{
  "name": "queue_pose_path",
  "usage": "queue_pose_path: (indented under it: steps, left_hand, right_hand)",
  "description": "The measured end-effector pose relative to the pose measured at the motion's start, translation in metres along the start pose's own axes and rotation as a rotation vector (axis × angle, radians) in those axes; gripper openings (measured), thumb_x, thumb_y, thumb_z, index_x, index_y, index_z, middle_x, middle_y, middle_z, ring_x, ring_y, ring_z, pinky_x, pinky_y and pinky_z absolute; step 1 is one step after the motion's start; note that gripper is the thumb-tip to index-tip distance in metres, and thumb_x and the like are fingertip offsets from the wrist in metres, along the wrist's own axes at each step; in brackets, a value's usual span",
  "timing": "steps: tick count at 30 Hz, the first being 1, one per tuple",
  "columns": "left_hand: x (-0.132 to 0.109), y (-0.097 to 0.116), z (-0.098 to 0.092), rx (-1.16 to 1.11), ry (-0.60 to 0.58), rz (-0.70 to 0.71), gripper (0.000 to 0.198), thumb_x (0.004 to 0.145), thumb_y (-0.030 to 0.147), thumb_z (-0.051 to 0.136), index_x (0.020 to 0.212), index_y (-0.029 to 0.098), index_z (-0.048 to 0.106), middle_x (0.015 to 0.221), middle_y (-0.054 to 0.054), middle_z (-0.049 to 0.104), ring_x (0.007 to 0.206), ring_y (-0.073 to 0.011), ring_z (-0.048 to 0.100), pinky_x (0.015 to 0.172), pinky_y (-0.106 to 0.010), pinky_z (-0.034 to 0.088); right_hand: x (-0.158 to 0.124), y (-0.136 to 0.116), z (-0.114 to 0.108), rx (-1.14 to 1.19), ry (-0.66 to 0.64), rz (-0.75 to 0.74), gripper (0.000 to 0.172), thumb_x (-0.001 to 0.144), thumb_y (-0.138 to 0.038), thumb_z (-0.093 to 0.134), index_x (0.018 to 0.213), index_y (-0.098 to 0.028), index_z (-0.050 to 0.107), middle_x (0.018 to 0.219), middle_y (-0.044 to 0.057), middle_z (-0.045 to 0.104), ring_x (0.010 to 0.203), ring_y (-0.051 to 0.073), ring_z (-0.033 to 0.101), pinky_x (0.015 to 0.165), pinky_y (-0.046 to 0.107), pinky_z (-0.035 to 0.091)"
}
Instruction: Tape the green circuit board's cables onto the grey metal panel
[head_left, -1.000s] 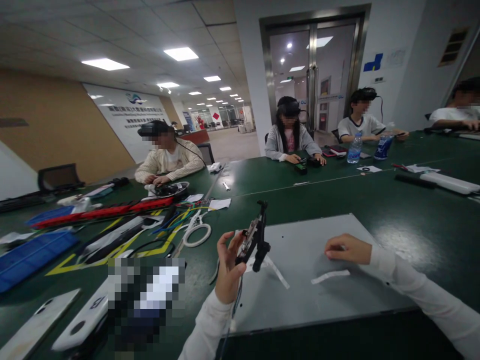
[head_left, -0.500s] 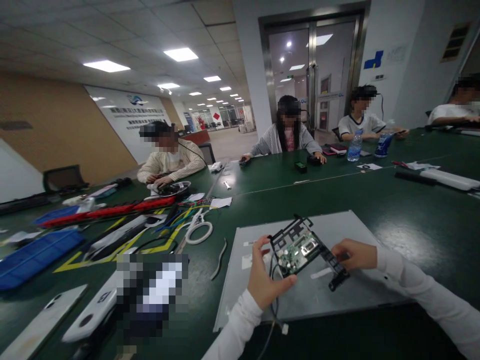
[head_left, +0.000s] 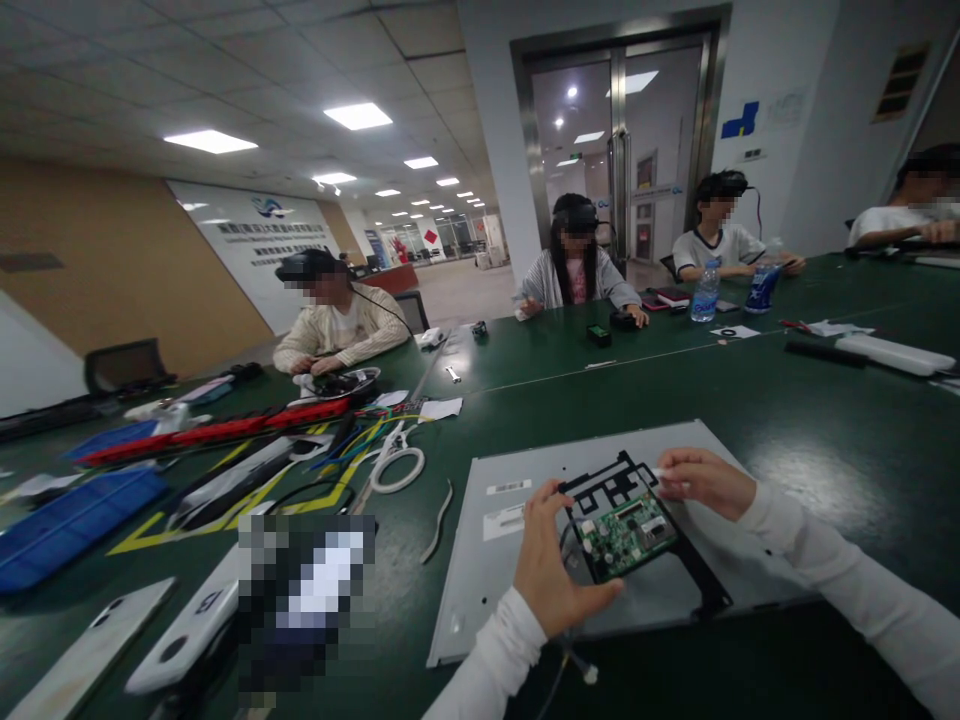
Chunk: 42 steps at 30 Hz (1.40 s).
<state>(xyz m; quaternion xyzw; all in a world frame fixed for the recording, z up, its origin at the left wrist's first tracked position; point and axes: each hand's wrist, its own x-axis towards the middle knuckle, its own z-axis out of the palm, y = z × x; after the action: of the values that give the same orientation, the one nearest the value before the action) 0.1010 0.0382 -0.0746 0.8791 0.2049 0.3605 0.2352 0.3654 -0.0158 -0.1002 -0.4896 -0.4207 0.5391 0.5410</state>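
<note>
Head camera: two bottles stand at the table's far side, a clear water bottle [head_left: 706, 295] and a blue bottle [head_left: 763, 288] near it; how full they are cannot be told. A round dish [head_left: 346, 380] sits by a co-worker's hands, its contents unclear. Four other people sit around the green table [head_left: 825, 430].

Nearer, the left hand [head_left: 559, 570] is curled round the near left side of a black frame [head_left: 609, 488], thumb along the near edge, fingers up the left side. The right hand [head_left: 701, 480] pinches the frame's far right corner between thumb and forefinger. One green circuit board [head_left: 626, 520] sits in the frame. The frame is low over a grey metal panel [head_left: 480, 600] bearing two white labels [head_left: 508, 487]; whether it rests there cannot be told. A wire with a white connector [head_left: 589, 675] hangs beneath the left hand.

To the left lie a white cable coil [head_left: 397, 465], a red strip [head_left: 225, 425] and two white phone-shaped shells [head_left: 82, 650].
</note>
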Motion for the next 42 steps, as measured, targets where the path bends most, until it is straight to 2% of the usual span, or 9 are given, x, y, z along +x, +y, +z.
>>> queue_pose_path:
  steps: [4, 7, 11, 14, 18, 21, 27, 32, 42]
  left_hand:
    - [0.000, -0.002, 0.001, -0.013, 0.005, -0.015, 0.078, 0.047, 0.037, 0.073, 0.112, 0.018, 0.034, 0.125, -0.016, 0.031, 0.117, -0.0340, 0.029, 0.094, -0.053, 0.026]
    - [0.000, -0.004, 0.003, -0.004, -0.017, -0.015, 0.080, 0.046, 0.040, 0.074, 0.112, 0.017, 0.034, 0.125, -0.016, 0.031, 0.116, -0.0344, 0.030, 0.094, -0.053, 0.026]
    - [-0.003, -0.006, 0.008, 0.007, -0.039, -0.021, 0.081, 0.045, 0.042, 0.074, 0.112, 0.017, 0.035, 0.125, -0.017, 0.030, 0.117, -0.0354, 0.029, 0.094, -0.055, 0.025]
    - [-0.005, -0.011, 0.009, 0.000, -0.058, -0.028, 0.088, 0.046, 0.041, 0.074, 0.119, 0.017, 0.031, 0.128, -0.017, 0.028, 0.118, -0.0361, 0.027, 0.095, -0.056, 0.023]
    - [-0.003, -0.026, -0.003, -0.087, -0.163, -0.045, 0.093, 0.056, 0.038, 0.071, 0.130, 0.016, 0.020, 0.132, -0.017, 0.029, 0.120, -0.0334, 0.027, 0.098, -0.053, 0.024]
    - [0.001, -0.045, -0.022, -0.116, -0.226, -0.064, 0.052, 0.076, 0.024, 0.050, 0.126, 0.022, 0.034, 0.128, -0.010, 0.040, 0.118, -0.0251, 0.034, 0.099, -0.048, 0.025]
    - [0.003, -0.072, -0.036, 0.044, -0.289, 0.036, 0.043, 0.070, 0.005, 0.041, 0.105, 0.025, 0.056, 0.105, -0.005, 0.058, 0.110, -0.0229, 0.043, 0.095, -0.047, 0.031]
    - [0.003, -0.066, -0.033, 0.109, -0.325, 0.049, 0.035, 0.068, 0.007, 0.048, 0.096, 0.025, 0.060, 0.096, -0.006, 0.059, 0.104, -0.0240, 0.046, 0.091, -0.046, 0.034]
    - [0.008, -0.049, -0.048, -0.085, -0.168, -0.139, 0.015, 0.075, 0.022, 0.049, 0.082, 0.018, 0.062, 0.079, -0.004, 0.061, 0.079, -0.0192, 0.055, 0.075, -0.034, 0.043]
  right_hand:
    - [0.002, -0.001, -0.002, 0.114, 0.143, 0.000, 0.034, 0.064, -0.031, 0.063, 0.094, -0.019, 0.052, 0.082, 0.003, 0.060, 0.080, 0.015, 0.056, 0.072, 0.030, 0.043]
    - [0.000, 0.001, 0.011, 0.188, 0.104, 0.007, 0.055, 0.069, -0.036, 0.060, 0.118, -0.022, 0.037, 0.091, 0.007, 0.061, 0.084, 0.018, 0.058, 0.075, 0.033, 0.043]
    - [-0.008, 0.000, 0.031, 0.204, -0.003, 0.021, 0.080, 0.067, -0.029, 0.063, 0.131, -0.028, 0.014, 0.084, 0.003, 0.063, 0.081, 0.018, 0.060, 0.072, 0.033, 0.044]
    - [-0.010, 0.002, 0.037, 0.178, 0.038, 0.036, 0.090, 0.063, -0.024, 0.066, 0.132, -0.028, 0.009, 0.077, 0.000, 0.063, 0.078, 0.019, 0.060, 0.065, 0.030, 0.045]
    - [-0.007, 0.006, 0.032, 0.198, 0.117, 0.035, 0.092, 0.060, -0.020, 0.066, 0.132, -0.026, 0.010, 0.073, 0.000, 0.063, 0.070, 0.017, 0.061, 0.059, 0.027, 0.045]
    - [-0.003, 0.009, 0.025, 0.249, 0.176, 0.027, 0.089, 0.060, -0.019, 0.066, 0.132, -0.022, 0.013, 0.071, 0.002, 0.064, 0.064, 0.017, 0.060, 0.058, 0.027, 0.045]
    - [0.004, 0.017, 0.017, 0.289, 0.273, 0.024, 0.084, 0.058, -0.020, 0.065, 0.130, -0.021, 0.020, 0.069, 0.001, 0.065, 0.064, 0.019, 0.061, 0.055, 0.028, 0.045]
    - [0.005, 0.018, 0.018, 0.271, 0.280, 0.036, 0.080, 0.058, -0.020, 0.063, 0.128, -0.020, 0.024, 0.068, 0.001, 0.064, 0.064, 0.020, 0.061, 0.056, 0.029, 0.046]
    - [0.005, 0.018, 0.018, 0.230, 0.318, 0.047, 0.071, 0.060, -0.022, 0.062, 0.124, -0.020, 0.030, 0.070, 0.003, 0.065, 0.063, 0.021, 0.061, 0.056, 0.032, 0.046]
